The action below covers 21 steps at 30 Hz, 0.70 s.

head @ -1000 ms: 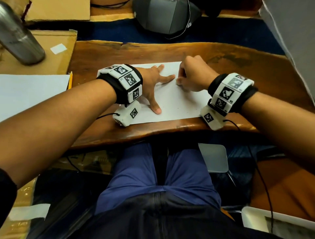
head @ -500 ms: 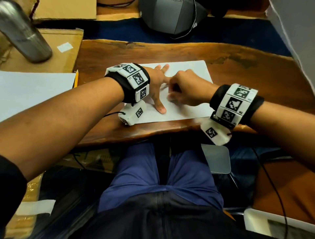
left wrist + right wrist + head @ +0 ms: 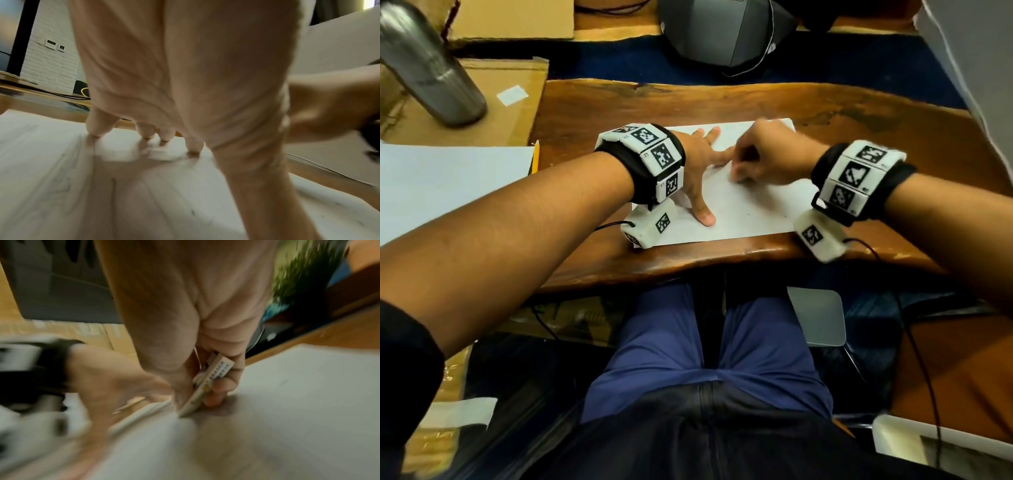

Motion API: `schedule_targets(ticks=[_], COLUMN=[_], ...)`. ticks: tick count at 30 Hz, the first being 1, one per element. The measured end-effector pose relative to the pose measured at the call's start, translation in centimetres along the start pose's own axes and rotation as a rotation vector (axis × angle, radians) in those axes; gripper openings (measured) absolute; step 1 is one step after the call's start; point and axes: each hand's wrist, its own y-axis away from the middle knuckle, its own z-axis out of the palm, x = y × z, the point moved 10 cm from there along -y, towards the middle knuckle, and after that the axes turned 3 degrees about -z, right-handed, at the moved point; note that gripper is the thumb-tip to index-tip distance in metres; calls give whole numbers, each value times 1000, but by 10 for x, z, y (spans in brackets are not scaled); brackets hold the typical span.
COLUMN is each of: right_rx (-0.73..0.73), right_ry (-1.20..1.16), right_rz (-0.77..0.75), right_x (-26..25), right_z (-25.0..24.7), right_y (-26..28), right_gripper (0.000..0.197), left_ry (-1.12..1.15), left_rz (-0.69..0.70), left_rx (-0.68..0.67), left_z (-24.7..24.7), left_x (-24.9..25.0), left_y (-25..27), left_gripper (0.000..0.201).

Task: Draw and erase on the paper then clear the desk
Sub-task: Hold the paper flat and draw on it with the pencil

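Observation:
A white sheet of paper (image 3: 750,209) lies on the wooden desk (image 3: 859,137). My left hand (image 3: 702,171) lies flat on the sheet with fingers spread, pressing it down; in the left wrist view its fingertips (image 3: 98,129) touch the paper (image 3: 61,186). My right hand (image 3: 767,161) pinches a white eraser (image 3: 207,382) in a printed sleeve, its lower end against the paper (image 3: 298,410) just right of the left fingers. The eraser is hidden by the hand in the head view. Faint pencil marks show on the sheet.
A steel bottle (image 3: 428,65) stands on cardboard (image 3: 517,99) at the far left. A yellow pencil (image 3: 536,156) lies beside another white sheet (image 3: 448,185) on the left. A grey object (image 3: 722,31) sits beyond the desk. My legs are below the desk's front edge.
My right hand with the eraser slid left toward the left fingers, then back right a little, rubbing the paper. The left hand has stayed flat on the sheet.

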Motion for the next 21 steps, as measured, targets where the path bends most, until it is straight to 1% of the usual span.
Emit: schedule_targets(ticks=[2, 3, 5, 7, 8, 9, 10, 13, 14, 15, 16, 18, 19, 20, 21], right_rx=[119, 142, 100, -23, -86, -101, -60, 127, 151, 144, 111, 0, -52, -68, -39], right_ry=[-22, -15, 22, 4, 1, 9, 8, -21, -16, 5, 32, 32, 1, -17, -29], right_rz=[109, 113, 38, -83, -117, -120, -82, 133, 153, 140, 89, -46, -79, -79, -48], right_x=[28, 28, 8, -22, -29, -28, -18, 32, 36, 31, 17, -18, -26, -24, -13], right_z=[-19, -19, -4, 20, 27, 25, 15, -20, -22, -17, -7, 18, 25, 24, 15], right_y=[-8, -7, 1, 17, 22, 19, 13, -4, -4, -2, 2, 18, 23, 23, 19], right_gripper=[17, 16, 14, 13, 13, 14, 15, 17, 16, 16, 16, 14, 14, 14, 15], left_ry=[-22, -23, -22, -4, -3, -11, -22, -26, -23, -27, -33, -41, -41, -45, -52], left_rz=[-21, -27, -23, -5, -5, -10, -16, -31, -34, -37, -40, -38, -40, -42, -42], left_rx=[1, 1, 6, 6, 9, 14, 15, 10, 6, 5, 2, -8, -11, -14, -14], left_z=[0, -1, -3, -4, -4, -5, -4, -4, -3, -3, -4, -4, -4, -4, -5], left_x=[-1, -1, 0, 3, 3, 1, 1, 3, 2, 2, 1, 3, 3, 4, 5], left_y=[0, 0, 1, 2, 3, 3, 3, 3, 3, 3, 4, 4, 3, 3, 2], left_gripper=[146, 144, 142, 140, 141, 141, 142, 142, 142, 143, 145, 148, 149, 148, 147])
